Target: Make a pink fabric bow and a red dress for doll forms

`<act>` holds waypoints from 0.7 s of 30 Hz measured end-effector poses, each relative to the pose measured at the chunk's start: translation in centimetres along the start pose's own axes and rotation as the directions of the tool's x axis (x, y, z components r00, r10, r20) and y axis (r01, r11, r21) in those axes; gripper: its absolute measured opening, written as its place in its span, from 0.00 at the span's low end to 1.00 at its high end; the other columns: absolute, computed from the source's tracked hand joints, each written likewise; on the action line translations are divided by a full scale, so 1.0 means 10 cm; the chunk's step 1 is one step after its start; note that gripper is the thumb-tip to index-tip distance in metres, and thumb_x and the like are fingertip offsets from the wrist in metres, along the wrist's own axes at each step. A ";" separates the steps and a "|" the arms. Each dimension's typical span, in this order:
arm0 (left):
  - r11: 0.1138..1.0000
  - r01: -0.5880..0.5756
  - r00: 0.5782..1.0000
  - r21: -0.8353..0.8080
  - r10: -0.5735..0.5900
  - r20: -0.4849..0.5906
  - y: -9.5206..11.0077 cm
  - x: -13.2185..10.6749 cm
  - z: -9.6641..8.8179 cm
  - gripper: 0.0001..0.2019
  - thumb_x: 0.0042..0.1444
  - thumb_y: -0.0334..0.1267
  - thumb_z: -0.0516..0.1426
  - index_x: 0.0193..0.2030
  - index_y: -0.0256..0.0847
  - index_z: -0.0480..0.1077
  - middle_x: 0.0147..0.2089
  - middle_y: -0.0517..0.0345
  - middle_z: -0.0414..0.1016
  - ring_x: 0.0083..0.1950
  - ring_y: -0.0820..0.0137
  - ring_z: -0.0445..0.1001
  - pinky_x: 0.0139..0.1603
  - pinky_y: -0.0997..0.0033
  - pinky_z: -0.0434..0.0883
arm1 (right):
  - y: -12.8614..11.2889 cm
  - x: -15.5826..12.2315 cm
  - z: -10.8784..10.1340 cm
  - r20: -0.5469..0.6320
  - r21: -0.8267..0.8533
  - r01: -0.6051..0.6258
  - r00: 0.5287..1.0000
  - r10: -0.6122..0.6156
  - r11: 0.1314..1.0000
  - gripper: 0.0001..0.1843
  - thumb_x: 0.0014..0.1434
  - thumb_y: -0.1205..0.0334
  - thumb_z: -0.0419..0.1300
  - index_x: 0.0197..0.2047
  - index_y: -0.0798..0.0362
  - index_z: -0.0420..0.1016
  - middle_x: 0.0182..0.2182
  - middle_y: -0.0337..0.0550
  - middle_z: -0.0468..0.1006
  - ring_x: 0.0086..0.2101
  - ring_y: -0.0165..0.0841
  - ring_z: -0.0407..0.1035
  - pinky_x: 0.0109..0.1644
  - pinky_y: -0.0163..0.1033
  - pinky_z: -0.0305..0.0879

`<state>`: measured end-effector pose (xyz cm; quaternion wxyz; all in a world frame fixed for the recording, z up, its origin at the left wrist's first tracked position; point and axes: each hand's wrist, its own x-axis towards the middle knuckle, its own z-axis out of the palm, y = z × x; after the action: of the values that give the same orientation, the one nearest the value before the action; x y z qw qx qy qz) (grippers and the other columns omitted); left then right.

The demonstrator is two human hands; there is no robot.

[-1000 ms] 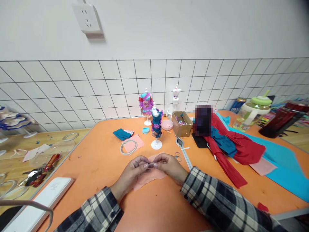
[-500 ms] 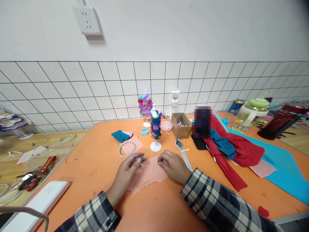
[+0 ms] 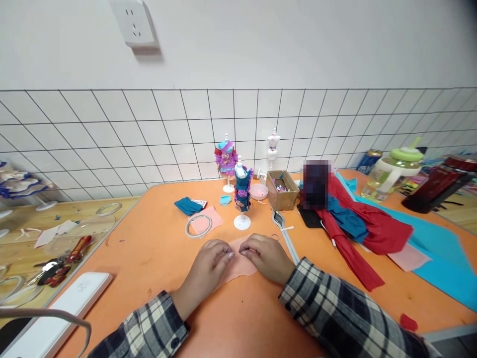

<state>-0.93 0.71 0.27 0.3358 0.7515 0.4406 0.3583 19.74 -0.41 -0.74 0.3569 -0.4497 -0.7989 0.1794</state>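
Note:
A thin pink cloth (image 3: 242, 268) with ragged edges lies flat on the orange table, partly covered by both hands. My left hand (image 3: 208, 266) is over its left part, thumb and forefinger pinched together. Close opposite, over the right part, my right hand (image 3: 264, 256) has its fingertips in a pinch too. A small gap separates the hands; whatever is between the fingertips is too small to make out. Just behind the cloth stands a miniature dress form (image 3: 243, 191) in a teal dress with purple trim.
Behind are a dress form in purple (image 3: 226, 161), a bare white one (image 3: 273, 144), a pink bowl (image 3: 258, 191) and a cardboard box (image 3: 282, 196). A tape roll (image 3: 198, 217) lies left. At right are red cloth (image 3: 387, 231), scissors (image 3: 278, 219) and a bottle (image 3: 391, 176).
My left hand has moved right, closer to my right hand, and its thumb and forefinger have closed. My right hand has shifted slightly left. The view has tilted a little.

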 end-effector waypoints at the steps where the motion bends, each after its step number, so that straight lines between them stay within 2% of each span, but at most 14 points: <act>1: 0.998 0.046 0.999 -0.048 -0.046 0.001 0.00 0.01 0.01 0.07 0.55 0.41 0.59 0.31 0.44 0.77 0.34 0.53 0.76 0.39 0.60 0.70 0.44 0.65 0.63 | 0.01 0.00 0.00 -0.033 -0.003 -0.010 0.999 0.010 1.000 0.08 0.63 0.66 0.56 0.41 0.49 0.77 0.38 0.41 0.79 0.39 0.33 0.71 0.43 0.38 0.64; 4: 0.979 0.139 0.990 -0.149 -0.140 -0.001 -0.02 0.02 0.03 0.08 0.53 0.43 0.61 0.28 0.42 0.76 0.31 0.54 0.75 0.37 0.61 0.70 0.40 0.68 0.64 | 0.01 0.00 -0.02 -0.129 -0.023 0.037 0.991 -0.040 0.999 0.13 0.62 0.63 0.58 0.51 0.49 0.74 0.45 0.44 0.79 0.44 0.36 0.71 0.48 0.41 0.65; 7: 0.973 0.153 0.988 -0.171 -0.154 0.008 -0.03 0.03 0.04 0.09 0.53 0.43 0.61 0.28 0.41 0.76 0.31 0.53 0.76 0.37 0.61 0.71 0.40 0.68 0.65 | -0.02 -0.01 -0.01 -0.099 -0.059 0.195 0.975 -0.200 0.979 0.14 0.62 0.61 0.59 0.51 0.48 0.74 0.46 0.45 0.79 0.45 0.37 0.70 0.51 0.43 0.64; 10: 0.972 0.156 0.987 -0.176 -0.148 0.054 -0.04 0.02 0.05 0.10 0.54 0.44 0.60 0.29 0.40 0.77 0.32 0.52 0.77 0.37 0.61 0.72 0.41 0.67 0.66 | -0.06 -0.03 0.07 -0.062 -0.094 0.239 0.968 -0.245 0.966 0.10 0.64 0.63 0.56 0.48 0.47 0.75 0.41 0.42 0.81 0.41 0.35 0.70 0.46 0.42 0.64; 13: 0.970 0.149 0.988 -0.191 -0.137 0.076 -0.08 0.01 0.07 0.10 0.55 0.44 0.60 0.29 0.40 0.76 0.33 0.52 0.77 0.37 0.61 0.72 0.41 0.67 0.67 | -0.08 -0.05 0.15 -0.053 -0.171 0.247 0.964 -0.259 0.954 0.11 0.65 0.65 0.54 0.44 0.45 0.77 0.36 0.39 0.81 0.35 0.34 0.68 0.40 0.40 0.62; 16: 0.964 0.142 0.989 -0.226 -0.128 0.073 -0.15 -0.01 0.08 0.09 0.54 0.44 0.61 0.33 0.42 0.78 0.37 0.51 0.78 0.41 0.60 0.73 0.45 0.66 0.68 | -0.03 -0.04 0.10 -0.007 -0.254 0.260 0.963 -0.270 0.932 0.13 0.65 0.68 0.52 0.43 0.46 0.77 0.35 0.40 0.81 0.33 0.35 0.67 0.37 0.41 0.61; 17: 0.963 0.143 0.989 -0.230 -0.134 0.056 -0.17 -0.01 0.08 0.09 0.54 0.44 0.61 0.37 0.43 0.79 0.39 0.51 0.78 0.43 0.59 0.73 0.48 0.65 0.67 | 0.01 -0.04 0.05 0.003 -0.268 0.244 0.968 -0.252 0.932 0.13 0.64 0.69 0.52 0.44 0.46 0.77 0.36 0.40 0.81 0.33 0.35 0.67 0.38 0.41 0.61; 19: 0.970 0.140 0.990 -0.201 -0.140 0.016 -0.20 -0.02 0.07 0.13 0.53 0.43 0.62 0.46 0.46 0.78 0.44 0.50 0.78 0.48 0.57 0.73 0.53 0.62 0.66 | 0.14 -0.02 -0.12 -0.022 -0.276 0.136 0.989 -0.147 0.952 0.12 0.63 0.69 0.53 0.44 0.47 0.77 0.36 0.41 0.81 0.35 0.36 0.69 0.39 0.41 0.62; 21: 0.988 0.108 0.994 -0.112 -0.104 0.038 -0.20 -0.04 0.06 0.15 0.52 0.42 0.63 0.48 0.48 0.78 0.45 0.50 0.78 0.50 0.56 0.73 0.55 0.59 0.66 | 0.34 -0.02 -0.34 -0.106 -0.257 -0.079 0.993 0.053 0.963 0.10 0.61 0.67 0.57 0.43 0.48 0.77 0.36 0.42 0.81 0.37 0.36 0.71 0.39 0.40 0.63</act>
<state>-1.44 1.06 -1.77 0.4038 0.7122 0.4534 0.3523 24.30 1.13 -0.53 0.3273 -0.5276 -0.7815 0.0621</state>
